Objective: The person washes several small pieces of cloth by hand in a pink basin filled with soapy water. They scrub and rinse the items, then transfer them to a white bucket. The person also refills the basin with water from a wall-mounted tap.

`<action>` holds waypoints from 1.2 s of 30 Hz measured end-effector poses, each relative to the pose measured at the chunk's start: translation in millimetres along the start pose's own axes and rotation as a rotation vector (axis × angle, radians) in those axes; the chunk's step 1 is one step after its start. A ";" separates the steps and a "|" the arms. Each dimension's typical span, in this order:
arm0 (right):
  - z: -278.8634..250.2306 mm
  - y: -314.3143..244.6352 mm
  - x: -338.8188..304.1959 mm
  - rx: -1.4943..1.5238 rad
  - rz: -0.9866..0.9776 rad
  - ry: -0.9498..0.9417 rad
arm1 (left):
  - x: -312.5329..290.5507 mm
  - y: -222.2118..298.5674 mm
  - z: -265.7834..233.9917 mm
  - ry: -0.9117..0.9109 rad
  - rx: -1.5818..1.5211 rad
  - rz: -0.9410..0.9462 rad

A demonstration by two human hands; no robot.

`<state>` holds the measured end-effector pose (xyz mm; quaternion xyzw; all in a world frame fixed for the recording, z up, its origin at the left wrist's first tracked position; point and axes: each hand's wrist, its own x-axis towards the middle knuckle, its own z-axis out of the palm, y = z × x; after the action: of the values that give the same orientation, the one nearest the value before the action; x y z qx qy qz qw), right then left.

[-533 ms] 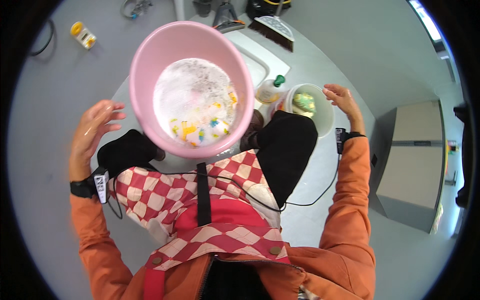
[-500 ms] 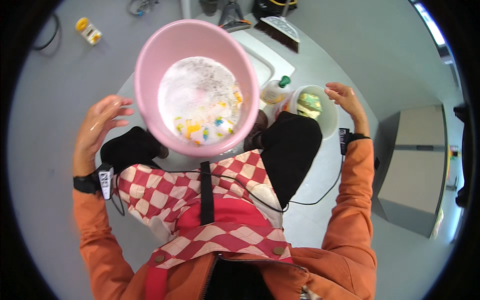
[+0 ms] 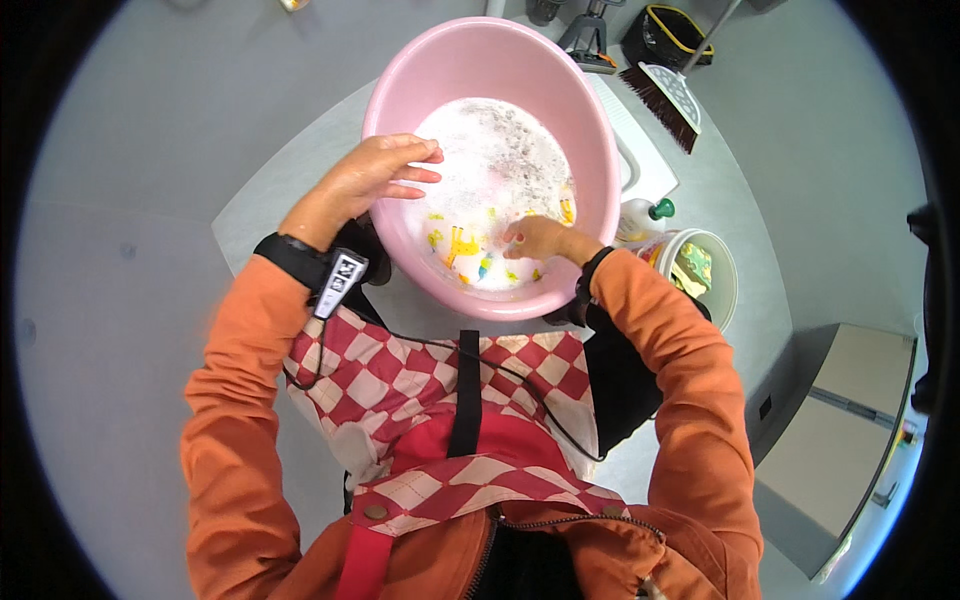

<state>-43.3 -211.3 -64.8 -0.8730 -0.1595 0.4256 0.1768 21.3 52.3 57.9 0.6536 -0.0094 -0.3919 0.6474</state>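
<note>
A large pink basin (image 3: pixel 480 50) in front of me holds sudsy water with white foam (image 3: pixel 480 140). Sunk in the suds near its closer side is a white cloth printed with yellow, green and blue figures, among them a yellow giraffe (image 3: pixel 459 246). My left hand (image 3: pixel 375 175) is over the basin's left rim, fingers apart and holding nothing. Inside the basin, my right hand (image 3: pixel 538 240) hovers at or just above the printed cloth; its fingers are loosely bent with nothing visible in them. Whether the fingertips touch the cloth is unclear.
Right of the basin stand a bottle with a green cap (image 3: pixel 660 210) and a pale bucket (image 3: pixel 728 270) with a green-yellow cloth (image 3: pixel 692 268) inside. A broom (image 3: pixel 668 100), a dustpan (image 3: pixel 592 55) and a black bin (image 3: pixel 665 40) are farther back. A cabinet (image 3: pixel 835 440) stands at the right.
Both hands have moved inward from either side: the left to the basin's rim, the right from beside the bucket into the basin. The whole view has shifted, putting the basin farther right.
</note>
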 end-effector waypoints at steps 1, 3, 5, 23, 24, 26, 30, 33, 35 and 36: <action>10.5 7.5 11.4 -0.004 -0.006 0.016 | 12.4 -8.9 -2.1 0.038 -0.028 -0.031; 15.1 20.9 37.0 -0.086 0.117 -0.007 | 34.5 -25.8 -5.6 0.037 -0.092 -0.105; 0.0 37.4 58.9 -0.049 0.136 0.074 | 50.2 -38.4 -8.0 0.019 -0.141 -0.150; 61.0 50.9 47.1 0.277 0.230 -0.023 | 69.8 -30.2 12.7 -0.093 -0.101 -0.134; 51.0 43.1 34.0 0.367 0.253 -0.059 | 71.0 -33.5 12.6 -0.104 -0.093 -0.137; 32.8 19.5 1.0 0.891 0.331 0.073 | 72.4 -41.9 11.3 -0.111 -0.052 -0.147; -23.6 -31.2 -49.7 1.246 0.226 0.178 | 78.1 -55.7 8.9 -0.201 0.164 -0.167; -64.5 -60.3 -76.4 1.362 0.084 0.245 | 75.1 -65.0 11.3 -0.339 0.362 0.011; -82.0 -74.5 -90.9 1.449 0.023 0.302 | 70.7 -69.3 15.2 -0.366 0.471 0.195; -87.5 -80.1 -97.0 1.508 -0.047 0.314 | 68.8 -70.2 17.9 -0.345 0.522 0.293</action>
<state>-40.6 -197.0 87.8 -0.5628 0.1823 0.2863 0.7537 24.9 12.8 -33.8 0.7130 -0.3124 -0.3841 0.4965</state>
